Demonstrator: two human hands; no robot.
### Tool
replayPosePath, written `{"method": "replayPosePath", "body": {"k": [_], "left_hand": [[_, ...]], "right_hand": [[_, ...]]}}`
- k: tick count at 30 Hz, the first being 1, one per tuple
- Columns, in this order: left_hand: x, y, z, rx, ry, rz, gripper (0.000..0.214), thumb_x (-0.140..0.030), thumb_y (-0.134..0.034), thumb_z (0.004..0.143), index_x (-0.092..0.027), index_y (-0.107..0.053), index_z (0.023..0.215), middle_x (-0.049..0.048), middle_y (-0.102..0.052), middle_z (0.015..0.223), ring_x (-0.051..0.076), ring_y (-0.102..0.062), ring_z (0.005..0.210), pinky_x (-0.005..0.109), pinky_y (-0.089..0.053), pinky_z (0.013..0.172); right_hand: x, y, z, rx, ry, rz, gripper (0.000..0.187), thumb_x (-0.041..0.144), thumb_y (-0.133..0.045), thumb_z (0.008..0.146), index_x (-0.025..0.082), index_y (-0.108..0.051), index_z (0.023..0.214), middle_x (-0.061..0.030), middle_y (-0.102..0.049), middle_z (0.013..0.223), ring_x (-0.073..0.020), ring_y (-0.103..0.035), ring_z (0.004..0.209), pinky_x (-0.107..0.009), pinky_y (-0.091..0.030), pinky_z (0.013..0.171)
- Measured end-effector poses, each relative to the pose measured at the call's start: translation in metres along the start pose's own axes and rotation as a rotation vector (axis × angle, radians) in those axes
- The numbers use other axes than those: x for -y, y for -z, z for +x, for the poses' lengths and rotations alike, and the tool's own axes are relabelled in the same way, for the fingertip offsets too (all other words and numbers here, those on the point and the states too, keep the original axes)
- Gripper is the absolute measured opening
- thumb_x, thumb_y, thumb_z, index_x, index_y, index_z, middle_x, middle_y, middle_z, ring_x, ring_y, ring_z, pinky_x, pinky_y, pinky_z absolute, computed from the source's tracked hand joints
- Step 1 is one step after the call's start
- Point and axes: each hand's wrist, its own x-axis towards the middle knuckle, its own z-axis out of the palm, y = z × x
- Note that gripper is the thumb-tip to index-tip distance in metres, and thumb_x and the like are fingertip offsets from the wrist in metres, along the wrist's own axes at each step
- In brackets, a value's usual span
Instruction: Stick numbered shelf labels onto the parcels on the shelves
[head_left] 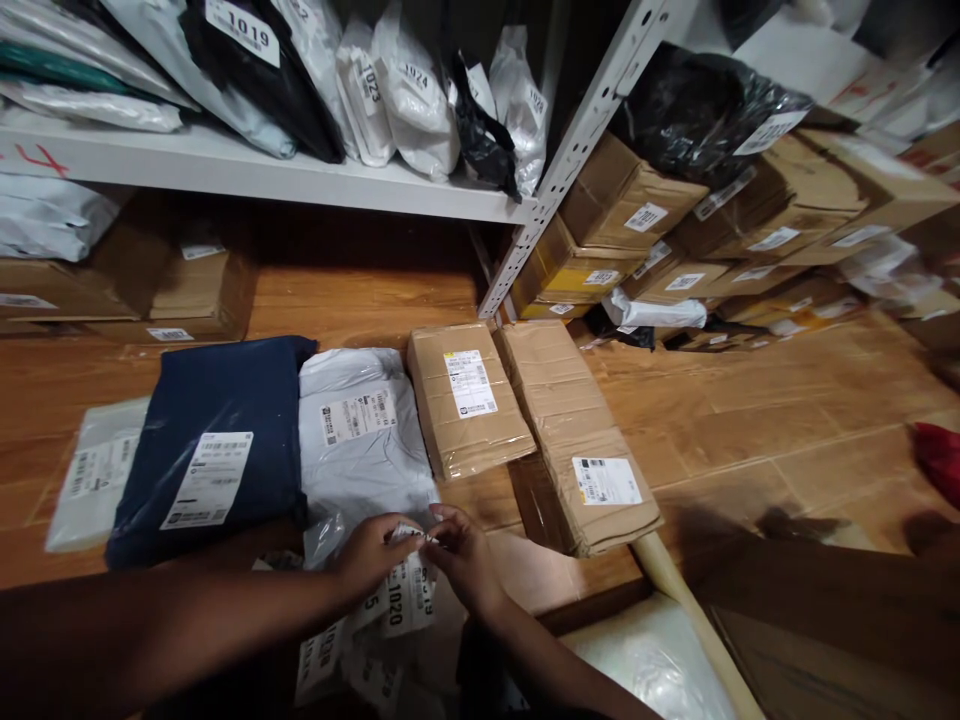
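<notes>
A label (397,602) reads 1020; a black bag (291,92), 1019.

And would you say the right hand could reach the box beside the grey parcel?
Probably yes: bare floor shows between the right hand and the box, though that hand seems busy with a label.

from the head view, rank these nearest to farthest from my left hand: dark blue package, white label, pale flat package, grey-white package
From your left hand:
1. White label: at its fingertips
2. Grey-white package: just beyond it
3. Dark blue package: to its left
4. Pale flat package: farthest left
</notes>
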Motion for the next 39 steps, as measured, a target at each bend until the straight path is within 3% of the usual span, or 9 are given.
{"method": "replayPosePath", "body": {"k": [5, 7, 11, 17, 22, 26, 30, 33, 39], "left_hand": [[-0.001, 0.002, 0.003, 0.142, -0.004, -0.184, 0.044, -0.051, -0.061, 0.065, -0.015, -0.071, 0.087, 0.0065, -0.074, 0.089, 0.023, -0.063, 0.085, 0.032, -0.045, 0.079], [-0.004, 0.003, 0.004, 0.105, 0.058, -0.191, 0.042, -0.052, -0.065, 0.061, -0.014, -0.070, 0.079, 0.0037, -0.071, 0.076, 0.021, -0.061, 0.075, 0.030, -0.044, 0.070], [-0.008, 0.002, 0.003, 0.096, 0.155, -0.181, 0.038, -0.053, -0.068, 0.053, -0.017, -0.055, 0.055, -0.0058, -0.048, 0.048, 0.012, -0.043, 0.052, 0.026, -0.032, 0.053], [-0.012, -0.001, 0.001, 0.213, 0.124, -0.269, 0.045, -0.055, -0.066, 0.053, -0.015, -0.062, 0.073, -0.0034, -0.054, 0.060, 0.011, -0.043, 0.056, 0.026, -0.032, 0.056], [-0.007, -0.007, 0.004, -0.004, 0.145, -0.094, 0.047, -0.066, -0.052, 0.057, -0.018, -0.053, 0.059, -0.0029, -0.046, 0.055, 0.015, -0.044, 0.057, 0.028, -0.032, 0.056], [-0.002, -0.011, 0.009, -0.112, 0.159, -0.010, 0.050, -0.068, -0.038, 0.063, -0.020, -0.048, 0.055, -0.0015, -0.045, 0.052, 0.017, -0.045, 0.058, 0.030, -0.033, 0.058], [0.004, -0.012, 0.012, 0.008, 0.069, -0.101, 0.043, -0.062, -0.052, 0.059, -0.019, -0.049, 0.060, -0.0031, -0.045, 0.057, 0.016, -0.045, 0.060, 0.028, -0.034, 0.058], [0.008, -0.014, 0.012, 0.002, 0.127, -0.007, 0.042, -0.062, -0.051, 0.059, -0.021, -0.041, 0.056, -0.0047, -0.038, 0.053, 0.015, -0.042, 0.056, 0.028, -0.032, 0.055], [0.010, -0.017, -0.014, 0.280, -0.012, 0.158, 0.026, -0.044, -0.054, 0.066, -0.018, -0.055, 0.064, -0.0006, -0.058, 0.067, 0.017, -0.052, 0.070, 0.027, -0.036, 0.063]], "right_hand": [[0.005, 0.011, 0.003, 0.135, -0.058, 0.027, 0.044, 0.039, -0.088, 0.042, 0.019, -0.069, 0.075, 0.0016, -0.066, 0.071, -0.0120, -0.057, 0.062, -0.025, -0.044, 0.058], [0.009, 0.014, 0.003, 0.134, -0.026, 0.039, 0.043, 0.038, -0.088, 0.043, 0.020, -0.070, 0.077, 0.0018, -0.066, 0.073, -0.0121, -0.057, 0.064, -0.025, -0.045, 0.059], [0.012, 0.015, 0.003, 0.171, -0.097, -0.003, 0.038, 0.045, -0.084, 0.051, 0.019, -0.071, 0.076, 0.0035, -0.061, 0.063, -0.0086, -0.050, 0.052, -0.022, -0.041, 0.050], [0.010, 0.015, 0.008, 0.136, -0.057, -0.034, 0.037, 0.041, -0.087, 0.043, 0.017, -0.067, 0.062, 0.0040, -0.061, 0.055, -0.0087, -0.050, 0.049, -0.022, -0.039, 0.047], [0.006, 0.004, 0.003, -0.050, -0.018, -0.024, 0.041, 0.046, -0.087, 0.040, 0.017, -0.065, 0.058, 0.0030, -0.061, 0.053, -0.0093, -0.051, 0.051, -0.022, -0.040, 0.051], [0.000, -0.002, 0.003, -0.063, -0.080, -0.043, 0.042, 0.050, -0.082, 0.047, 0.017, -0.065, 0.065, 0.0024, -0.060, 0.055, -0.0101, -0.050, 0.048, -0.022, -0.037, 0.046], [-0.003, 0.002, 0.007, -0.110, 0.076, -0.182, 0.037, 0.051, -0.076, 0.056, 0.017, -0.062, 0.060, 0.0015, -0.059, 0.054, -0.0111, -0.050, 0.050, -0.023, -0.039, 0.049], [-0.005, 0.011, 0.009, -0.109, 0.206, -0.304, 0.030, 0.047, -0.070, 0.066, 0.018, -0.062, 0.063, -0.0005, -0.061, 0.059, -0.0138, -0.054, 0.056, -0.025, -0.042, 0.054], [0.002, 0.059, 0.032, -0.345, 0.492, -0.376, 0.023, 0.042, -0.064, 0.074, 0.019, -0.062, 0.071, -0.0028, -0.061, 0.069, -0.0160, -0.056, 0.065, -0.026, -0.045, 0.060]]}}
